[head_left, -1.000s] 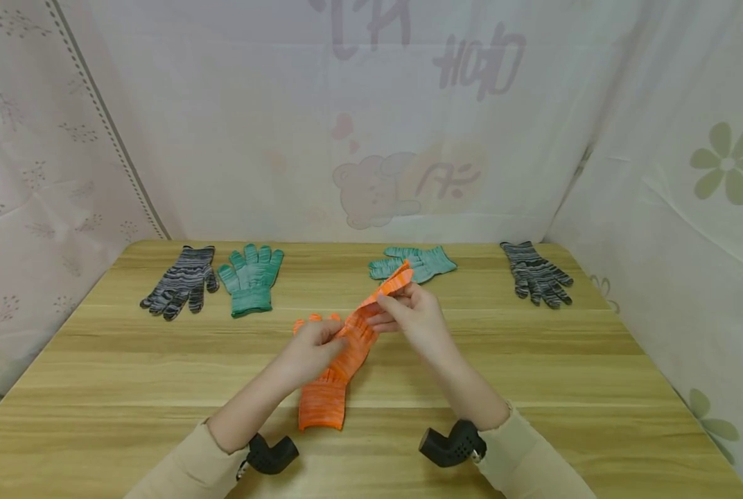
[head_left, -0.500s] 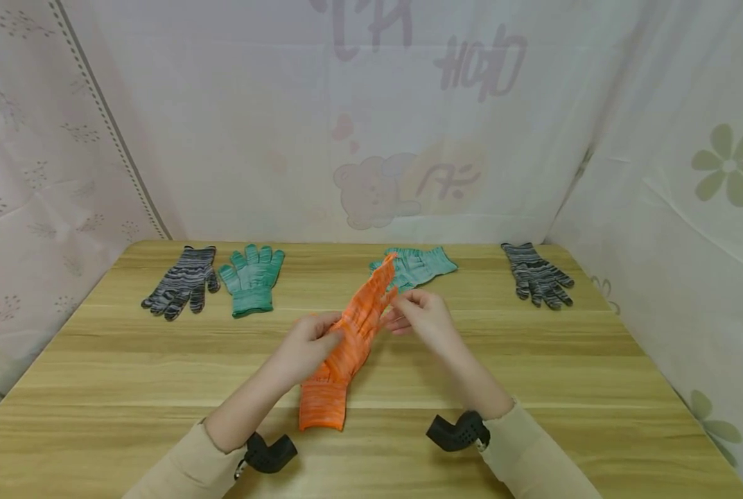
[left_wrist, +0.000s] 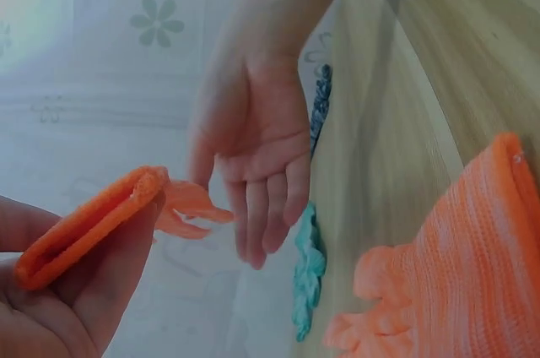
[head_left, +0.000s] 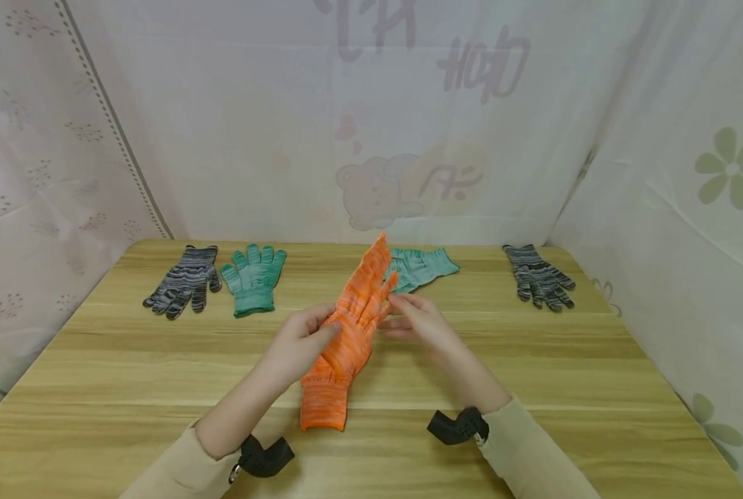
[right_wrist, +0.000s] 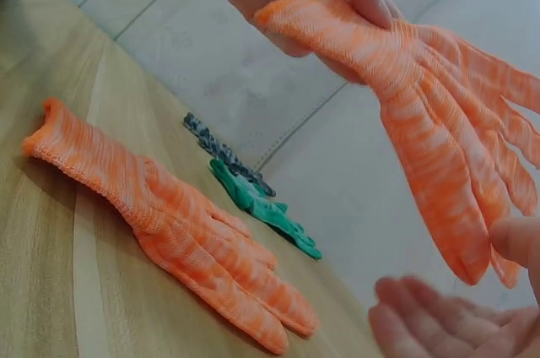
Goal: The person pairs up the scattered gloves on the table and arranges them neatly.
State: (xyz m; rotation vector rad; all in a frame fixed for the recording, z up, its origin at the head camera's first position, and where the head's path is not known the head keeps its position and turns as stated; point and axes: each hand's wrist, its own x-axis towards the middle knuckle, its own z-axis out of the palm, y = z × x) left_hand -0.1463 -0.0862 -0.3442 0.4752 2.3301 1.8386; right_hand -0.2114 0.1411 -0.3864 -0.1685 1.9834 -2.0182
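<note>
My left hand (head_left: 303, 339) pinches an orange knit glove (head_left: 362, 291) near its cuff, between thumb and fingers. The held glove is raised off the table, with its fingers pointing up and away. My right hand (head_left: 424, 322) is beside the glove's fingers, its own fingers extended and the thumb at a glove fingertip in the right wrist view. Below, a second orange glove (right_wrist: 169, 214) lies flat on the table, cuff toward me. In the head view the held glove and left hand hide much of it.
On the wooden table (head_left: 534, 388), a grey-black glove (head_left: 187, 281) and a green glove (head_left: 254, 277) lie at the back left. Another green glove (head_left: 424, 267) lies back centre-right, partly behind the held glove. A grey-black glove (head_left: 536, 277) sits far right. Printed curtains surround the table.
The held glove has turned broad side toward me, its fingers swinging up and slightly left. My right hand has loosened its pinch on the glove and dropped a little lower.
</note>
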